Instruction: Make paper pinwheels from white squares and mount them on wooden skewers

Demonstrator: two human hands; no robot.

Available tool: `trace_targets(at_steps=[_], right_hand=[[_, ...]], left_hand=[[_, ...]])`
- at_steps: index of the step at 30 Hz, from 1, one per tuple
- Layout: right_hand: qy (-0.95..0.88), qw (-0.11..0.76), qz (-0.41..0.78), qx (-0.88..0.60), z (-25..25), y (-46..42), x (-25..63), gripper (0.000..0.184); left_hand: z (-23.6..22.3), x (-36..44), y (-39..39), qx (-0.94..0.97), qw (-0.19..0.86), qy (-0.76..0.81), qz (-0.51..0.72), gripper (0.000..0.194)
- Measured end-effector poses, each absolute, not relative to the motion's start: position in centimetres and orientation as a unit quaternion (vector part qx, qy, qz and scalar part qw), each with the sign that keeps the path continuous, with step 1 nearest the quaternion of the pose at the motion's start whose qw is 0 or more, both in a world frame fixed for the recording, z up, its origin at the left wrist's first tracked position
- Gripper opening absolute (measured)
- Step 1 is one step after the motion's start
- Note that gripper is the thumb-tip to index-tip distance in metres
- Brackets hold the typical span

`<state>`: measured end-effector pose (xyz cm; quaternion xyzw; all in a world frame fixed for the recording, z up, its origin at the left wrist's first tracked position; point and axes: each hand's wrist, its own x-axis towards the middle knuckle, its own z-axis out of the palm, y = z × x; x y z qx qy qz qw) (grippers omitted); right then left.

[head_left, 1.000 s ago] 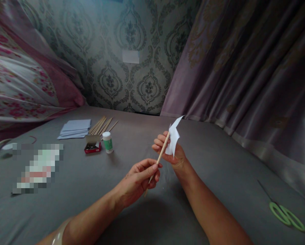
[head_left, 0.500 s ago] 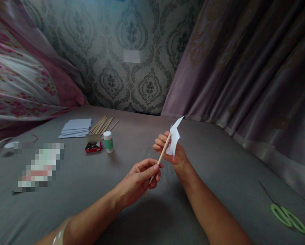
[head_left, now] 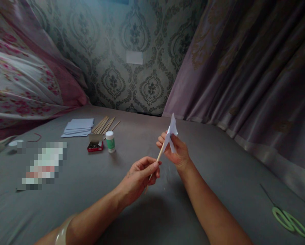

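My left hand (head_left: pixel 144 173) pinches a thin wooden stick (head_left: pixel 160 153), which slants up and away to the right. At the stick's upper end sits a white paper pinwheel (head_left: pixel 173 127) with folded, pointed blades. My right hand (head_left: pixel 176 151) is closed around the pinwheel's right and rear side, its thumb against the paper and its other fingers curled behind the stick. The paper covers part of those fingertips and the place where stick and pinwheel join.
A green-labelled white bottle (head_left: pixel 110 142) stands beside an open red box (head_left: pixel 95 146) of small metal pieces. Behind them lie several wooden sticks (head_left: pixel 101 125) and a stack of white paper (head_left: pixel 78 127). Green-handled scissors (head_left: pixel 286 217) lie at right, a blurred-out packet (head_left: pixel 43 165) at left.
The pinwheel has turned on the stick, so its blades now point differently, one straight up. My right hand has shifted slightly at the paper. The left hand keeps its grip.
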<state>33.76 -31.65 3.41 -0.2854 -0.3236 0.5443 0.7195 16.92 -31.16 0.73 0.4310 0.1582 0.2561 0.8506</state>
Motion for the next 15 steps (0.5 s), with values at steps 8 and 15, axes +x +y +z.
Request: trace_targets(at_steps=[8,15], right_hand=[[-0.263,0.767,0.466,-0.354,4.3,-31.3,32.7,0.026],[-0.261,0.766,0.419,-0.412,4.1,-30.7,32.1,0.026]], left_hand=[[0.6,17.1,-30.6,0.392,0.865,0.174,0.260,0.029],[0.1,17.3,-29.8,0.363,0.874,0.184,0.265,0.031]])
